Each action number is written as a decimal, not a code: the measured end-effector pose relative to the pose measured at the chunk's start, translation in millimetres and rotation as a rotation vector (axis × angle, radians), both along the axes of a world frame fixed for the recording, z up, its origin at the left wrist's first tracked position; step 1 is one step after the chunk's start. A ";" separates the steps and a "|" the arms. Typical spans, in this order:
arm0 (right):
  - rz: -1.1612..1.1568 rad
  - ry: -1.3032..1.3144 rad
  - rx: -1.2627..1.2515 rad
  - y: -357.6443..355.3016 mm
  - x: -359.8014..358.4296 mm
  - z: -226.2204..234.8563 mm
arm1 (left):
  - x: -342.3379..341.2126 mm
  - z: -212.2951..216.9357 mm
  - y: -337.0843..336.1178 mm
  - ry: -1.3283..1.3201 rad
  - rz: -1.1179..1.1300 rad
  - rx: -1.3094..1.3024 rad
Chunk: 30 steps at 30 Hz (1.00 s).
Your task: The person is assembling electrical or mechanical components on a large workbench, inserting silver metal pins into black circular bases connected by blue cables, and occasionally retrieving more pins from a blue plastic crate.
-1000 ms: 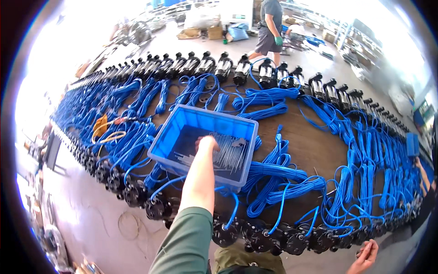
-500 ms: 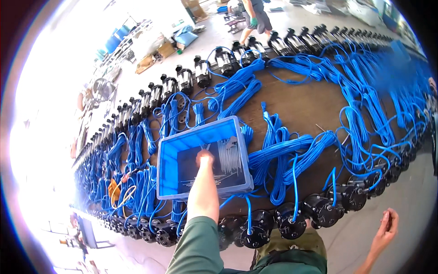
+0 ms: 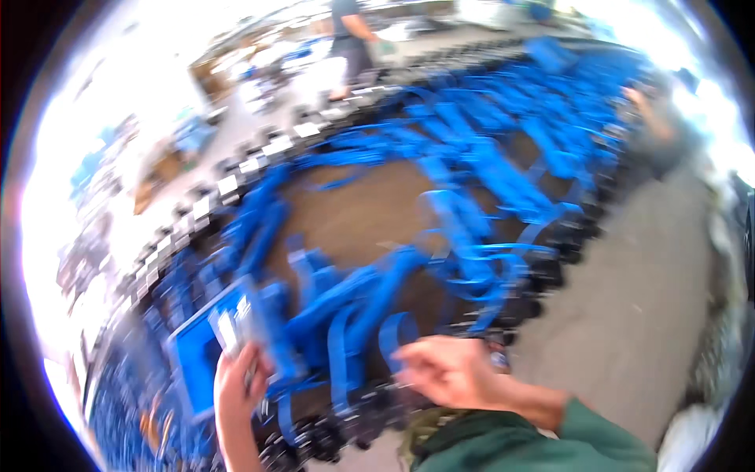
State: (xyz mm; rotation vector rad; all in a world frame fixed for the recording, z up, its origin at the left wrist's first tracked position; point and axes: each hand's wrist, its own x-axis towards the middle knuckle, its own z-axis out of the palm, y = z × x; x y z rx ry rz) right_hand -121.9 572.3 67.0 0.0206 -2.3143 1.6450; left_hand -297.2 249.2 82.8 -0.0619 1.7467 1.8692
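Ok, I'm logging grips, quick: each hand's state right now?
Left hand: fingers curled at the blue plastic bin; blur hides whether it grips the pale rods.
Right hand: fingers partly curled; too blurred to tell if it holds anything.

I see my widest passage over the brown tabletop (image 3: 350, 208) at mid-table, ringed by thick bundles of looped blue cable (image 3: 358, 291). Those bundles block a low, straight path from my right hand (image 3: 452, 370) to that gap. A row of black cylindrical units (image 3: 544, 275) lines the near edge, another of black-and-silver cylinders (image 3: 277, 146) the far one. Raised walls of the rectangular blue plastic bin (image 3: 195, 354) crowd my left hand (image 3: 240, 377); blur hides the clearance.
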 end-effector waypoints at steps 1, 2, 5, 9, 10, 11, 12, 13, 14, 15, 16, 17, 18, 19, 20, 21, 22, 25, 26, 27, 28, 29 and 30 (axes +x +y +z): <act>0.108 0.018 -0.058 20.7 0.0 -1.5 | 40.8 10.4 50.1 0.038 -0.041 0.030; 0.252 -0.178 -0.201 43.9 4.0 0.3 | 84.8 15.5 104.9 0.018 -0.009 -0.077; 0.352 -0.270 -0.420 126.9 35.3 -22.1 | 182.4 -8.0 229.0 -0.280 -0.231 0.190; 0.315 -0.400 -0.319 262.1 93.5 -43.3 | 269.4 -52.8 382.7 -0.255 -0.111 0.189; 0.295 -0.430 -0.286 291.0 105.7 -46.8 | 284.0 -58.9 414.1 -0.268 -0.046 0.193; 0.280 -0.462 -0.247 320.0 115.1 -46.8 | 295.1 -67.9 445.0 -0.282 0.026 0.199; 0.262 -0.557 -0.281 342.5 125.6 -43.6 | 305.2 -75.9 467.4 -0.298 0.008 0.246; 0.258 -0.584 -0.313 362.6 136.2 -46.9 | 314.8 -80.9 487.4 -0.341 0.020 0.300; 0.250 -0.667 -0.425 384.1 146.6 -46.3 | 322.4 -83.4 503.6 -0.398 0.005 0.297; 0.203 -0.734 -0.535 407.0 159.6 -46.2 | 324.4 -87.6 521.5 -0.449 -0.049 0.298; 0.159 -0.681 -0.540 423.4 167.3 -46.4 | 330.8 -88.3 537.5 -0.462 0.080 0.305; 0.122 -0.629 -0.548 440.3 175.4 -46.9 | 339.2 -90.1 551.0 -0.469 0.216 0.309; 0.062 -0.544 -0.537 460.7 183.2 -45.4 | 343.9 -97.2 555.7 -0.472 0.275 0.369; 0.005 -0.458 -0.528 479.7 186.3 -45.6 | 347.7 -100.5 558.9 -0.477 0.358 0.411; -0.047 -0.405 -0.473 496.2 187.6 -44.4 | 356.8 -111.8 556.4 -0.460 0.408 0.466; -0.097 -0.345 -0.413 508.2 185.7 -39.7 | 366.6 -120.7 552.7 -0.436 0.455 0.528; -0.117 -0.287 -0.314 523.5 182.8 -43.2 | 371.6 -125.9 557.9 -0.455 0.499 0.500; -0.204 -0.130 -0.008 549.1 164.2 -53.7 | 387.1 -135.9 575.4 -0.484 0.566 0.588; -0.200 -0.103 0.043 554.0 158.0 -60.5 | 391.6 -136.0 580.9 -0.494 0.570 0.595; -0.201 -0.072 0.094 558.8 152.7 -68.1 | 393.8 -136.1 588.7 -0.503 0.570 0.602; -0.190 -0.024 0.127 559.2 146.3 -72.1 | 395.0 -136.0 595.3 -0.514 0.570 0.610; -0.165 -0.025 0.147 562.4 140.7 -79.3 | 396.3 -137.2 600.7 -0.500 0.583 0.624; -0.143 -0.006 0.155 560.5 134.6 -81.8 | 396.5 -139.6 604.4 -0.483 0.598 0.636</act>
